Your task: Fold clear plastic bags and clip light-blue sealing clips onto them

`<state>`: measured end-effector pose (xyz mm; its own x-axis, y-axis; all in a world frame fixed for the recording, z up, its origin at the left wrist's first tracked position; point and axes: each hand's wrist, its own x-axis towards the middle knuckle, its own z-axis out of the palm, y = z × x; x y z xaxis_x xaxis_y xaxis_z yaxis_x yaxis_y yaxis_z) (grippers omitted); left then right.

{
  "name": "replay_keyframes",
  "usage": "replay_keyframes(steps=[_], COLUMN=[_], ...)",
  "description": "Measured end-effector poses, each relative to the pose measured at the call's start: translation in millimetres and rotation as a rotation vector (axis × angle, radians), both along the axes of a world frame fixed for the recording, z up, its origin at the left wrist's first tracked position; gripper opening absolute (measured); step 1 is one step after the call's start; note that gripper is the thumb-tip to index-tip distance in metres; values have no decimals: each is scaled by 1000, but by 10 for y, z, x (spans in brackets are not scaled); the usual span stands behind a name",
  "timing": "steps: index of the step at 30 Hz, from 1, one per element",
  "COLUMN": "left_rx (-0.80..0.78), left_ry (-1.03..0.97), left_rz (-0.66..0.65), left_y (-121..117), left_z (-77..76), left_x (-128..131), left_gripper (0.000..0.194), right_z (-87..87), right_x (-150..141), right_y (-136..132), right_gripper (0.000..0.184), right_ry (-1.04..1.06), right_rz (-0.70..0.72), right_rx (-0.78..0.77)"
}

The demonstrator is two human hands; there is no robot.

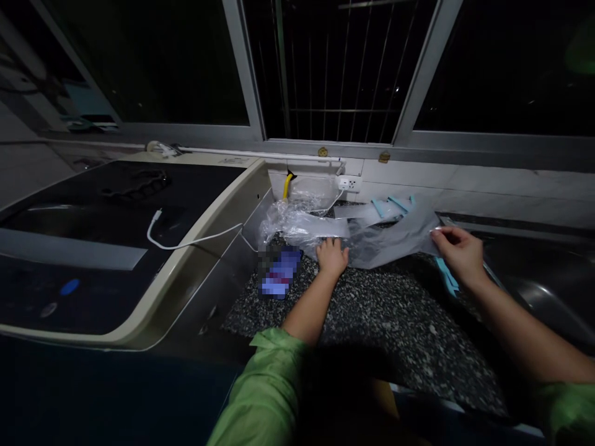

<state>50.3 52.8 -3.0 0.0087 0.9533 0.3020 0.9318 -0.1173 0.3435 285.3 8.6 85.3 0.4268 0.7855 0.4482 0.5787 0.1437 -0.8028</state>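
Wearing green sleeve [267, 390] nearest camera; could bump phone [281, 274] by sliding left hand [332, 257], loosely spread against plastic sheet [388, 244] on counter [372, 316]; could tear sheet by overpulling with right hand [460, 253], pinched on its edge.

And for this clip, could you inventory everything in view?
window: one, grey frame, back
wall pipe: one, white, below window
socket: one, white, back wall
hose: one, yellow, counter's back left
washing machine: one, cream and dark, left
chain-like item: one, dark, on machine
cable: at least one, white, free end on machine
phone: one, bluish screen, on counter
counter: one, speckled dark, centre
plastic sheeting: count unclear, translucent, on counter
strips: several, pale blue, around sheeting
sink: one, metallic, right
sleeves: two, green, forearms
left grip: one, bare, on sheeting
right grip: one, bare, pinching sheeting
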Motion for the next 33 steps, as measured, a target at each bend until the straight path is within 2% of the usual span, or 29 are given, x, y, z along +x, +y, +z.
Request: replay_keyframes(steps=[2, 5, 8, 12, 15, 16, 17, 19, 21, 24, 26, 27, 31, 33], left_rx=[-48, -82, -31, 131, 159, 156, 157, 123, -11, -142, -82, -36, 36, 39], left_ry=[-19, -26, -57, -110, -46, -10, 20, 51, 54, 33, 16, 1, -113, -160], left_rz=[52, -2, -35, -234, -404, -406, -339, -97, 104, 211, 167, 105, -229, -253], left_y=[31, 107, 152, 60, -114, -173, -225, -288, -292, -243, -228, -236, -371, -478], left_z=[-28, -54, -28, 65, 123, 135, 144, 151, 151, 151, 158, 162, 148, 112], left_x=[-38, -103, -145, -116, -51, -37, -35, -71, -149, -250, -251, -230, -123, -125], left_gripper=[42, 47, 45, 36, 35, 36, 38, 48, 55, 58, 58, 56, 46, 44], right_z=[-40, -101, -149, -179, -185, -187, -190, -197, -205, -216, -225, -232, -266, -283], right_x=[64, 123, 125, 86, 71, 72, 73, 78, 78, 68, 57, 51, 28, 9], right_y=[-139, -347, -529, -695, -780, -804, -826, -859, -881, -900, -913, -921, -977, -1017], right_gripper=[22, 26, 30, 31, 31, 31, 32, 33, 34, 36, 37, 38, 36, 36], right_ry=[10, 41, 102, 140, 172, 184, 194, 213, 230, 245, 243, 243, 303, 343], right_rz=[-16, 11, 5, -9, -21, -26, -32, -35, -34, -38, -44, -45, -35, -21], right_rx=[3, -29, -34, -62, -78, -83, -90, -111, -126, -128, -127, -130, -161, -178])
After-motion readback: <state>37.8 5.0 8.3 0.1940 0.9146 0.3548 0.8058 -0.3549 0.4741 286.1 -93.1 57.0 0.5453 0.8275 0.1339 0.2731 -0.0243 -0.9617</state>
